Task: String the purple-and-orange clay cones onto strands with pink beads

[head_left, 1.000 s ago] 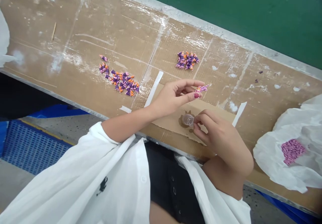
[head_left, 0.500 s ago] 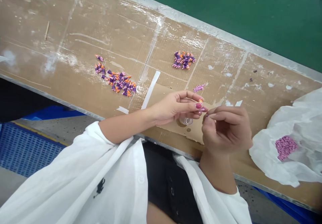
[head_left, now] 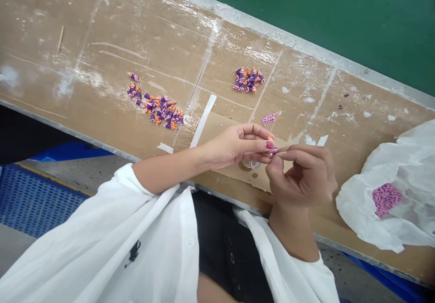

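My left hand (head_left: pixel 238 146) pinches a small figurine (head_left: pixel 271 138) with an orange top, mostly covered by the fingers. Close against it, my right hand (head_left: pixel 302 173) has thumb and forefinger pressed together at the figurine's lower end; what they hold, if anything, is too small to make out. Under the left fingers a small clear cup (head_left: pixel 251 163) stands on a cardboard sheet (head_left: pixel 217 126). Just beyond the hands lies a little heap of pink-purple pieces (head_left: pixel 269 119).
Purple and orange figurines lie in a larger group (head_left: pixel 163 111) at left and a smaller group (head_left: pixel 248 80) farther back. White crumpled wrapping (head_left: pixel 360 203) at right holds a pile of pink pieces (head_left: pixel 386 199). A thin stick (head_left: pixel 60 38) lies far left.
My right hand has moved slightly left, bringing its fingertips up to the figurine. The left hand has stayed nearly in place, still pinching.
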A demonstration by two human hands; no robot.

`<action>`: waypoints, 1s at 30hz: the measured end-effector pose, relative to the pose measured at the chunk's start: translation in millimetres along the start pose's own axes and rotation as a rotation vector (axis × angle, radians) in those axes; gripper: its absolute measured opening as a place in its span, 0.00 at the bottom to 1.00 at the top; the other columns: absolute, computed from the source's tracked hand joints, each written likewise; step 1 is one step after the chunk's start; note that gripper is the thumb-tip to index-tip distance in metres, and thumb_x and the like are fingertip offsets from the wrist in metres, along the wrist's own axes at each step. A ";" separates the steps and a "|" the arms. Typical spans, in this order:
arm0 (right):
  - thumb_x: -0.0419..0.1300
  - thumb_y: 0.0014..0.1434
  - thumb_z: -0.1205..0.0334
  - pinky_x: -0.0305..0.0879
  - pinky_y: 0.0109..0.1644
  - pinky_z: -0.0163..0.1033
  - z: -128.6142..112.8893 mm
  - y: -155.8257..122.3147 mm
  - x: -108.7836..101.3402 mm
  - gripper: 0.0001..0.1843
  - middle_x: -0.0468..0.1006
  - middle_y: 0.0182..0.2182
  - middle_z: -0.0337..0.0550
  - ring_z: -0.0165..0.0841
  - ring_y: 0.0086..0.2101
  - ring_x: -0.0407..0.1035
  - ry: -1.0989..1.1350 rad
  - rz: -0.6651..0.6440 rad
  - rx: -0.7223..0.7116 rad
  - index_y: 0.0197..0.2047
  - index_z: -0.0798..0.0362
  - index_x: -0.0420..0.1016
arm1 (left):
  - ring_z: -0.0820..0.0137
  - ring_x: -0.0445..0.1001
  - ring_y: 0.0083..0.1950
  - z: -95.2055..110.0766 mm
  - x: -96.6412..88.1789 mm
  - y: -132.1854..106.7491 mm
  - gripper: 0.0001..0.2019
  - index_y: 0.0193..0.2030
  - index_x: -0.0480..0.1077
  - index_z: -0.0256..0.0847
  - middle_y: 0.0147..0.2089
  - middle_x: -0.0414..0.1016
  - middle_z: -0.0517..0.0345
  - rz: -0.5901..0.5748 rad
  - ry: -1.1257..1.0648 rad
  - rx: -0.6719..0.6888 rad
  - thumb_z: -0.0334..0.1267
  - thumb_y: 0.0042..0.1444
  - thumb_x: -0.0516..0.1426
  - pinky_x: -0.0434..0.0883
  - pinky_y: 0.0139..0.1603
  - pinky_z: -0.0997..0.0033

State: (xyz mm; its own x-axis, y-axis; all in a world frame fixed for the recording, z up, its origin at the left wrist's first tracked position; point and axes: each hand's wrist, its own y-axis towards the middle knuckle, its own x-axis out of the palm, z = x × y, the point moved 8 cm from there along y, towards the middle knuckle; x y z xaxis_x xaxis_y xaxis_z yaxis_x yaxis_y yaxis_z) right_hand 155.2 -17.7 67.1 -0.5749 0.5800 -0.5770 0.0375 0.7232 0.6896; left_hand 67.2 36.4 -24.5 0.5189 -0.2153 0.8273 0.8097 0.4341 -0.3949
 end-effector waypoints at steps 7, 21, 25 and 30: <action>0.66 0.55 0.78 0.71 0.31 0.36 -3.7 1.1 -1.9 0.13 0.76 0.29 0.36 0.29 0.28 0.72 -0.044 -0.023 -0.023 0.35 0.49 0.72 | 0.80 0.78 0.35 1.1 1.1 -0.6 0.25 0.39 0.71 0.35 0.32 0.79 0.65 -0.007 0.030 0.039 0.45 0.43 0.75 0.77 0.50 0.68; 0.66 0.56 0.77 0.73 0.33 0.34 -8.6 3.4 -2.0 0.12 0.77 0.30 0.36 0.28 0.29 0.74 -0.046 -0.034 -0.040 0.36 0.50 0.72 | 0.82 0.76 0.29 -1.4 1.3 -1.8 0.29 0.40 0.68 0.35 0.31 0.78 0.67 0.006 0.085 0.030 0.49 0.41 0.75 0.71 0.38 0.75; 0.65 0.57 0.77 0.74 0.34 0.34 -9.1 0.0 -0.3 0.12 0.77 0.31 0.37 0.29 0.29 0.75 -0.041 -0.011 -0.069 0.39 0.51 0.72 | 0.82 0.76 0.29 -2.6 -0.1 -1.6 0.28 0.41 0.69 0.34 0.31 0.78 0.66 0.002 0.077 0.043 0.48 0.42 0.75 0.70 0.35 0.76; 0.65 0.59 0.76 0.76 0.37 0.37 -13.4 -5.2 -6.6 0.15 0.78 0.32 0.37 0.31 0.31 0.78 0.013 0.072 -0.082 0.45 0.49 0.73 | 0.81 0.77 0.31 3.6 11.1 -4.7 0.22 0.40 0.71 0.35 0.34 0.80 0.62 -0.119 0.070 0.111 0.45 0.49 0.74 0.72 0.37 0.77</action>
State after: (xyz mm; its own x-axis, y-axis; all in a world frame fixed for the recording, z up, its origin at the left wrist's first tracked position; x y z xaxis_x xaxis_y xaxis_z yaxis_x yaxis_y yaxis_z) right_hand 147.9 -30.3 73.1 -0.5836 0.6240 -0.5197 0.0119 0.6465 0.7629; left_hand 68.2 35.1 -12.1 0.4417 -0.3295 0.8345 0.8334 0.4951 -0.2457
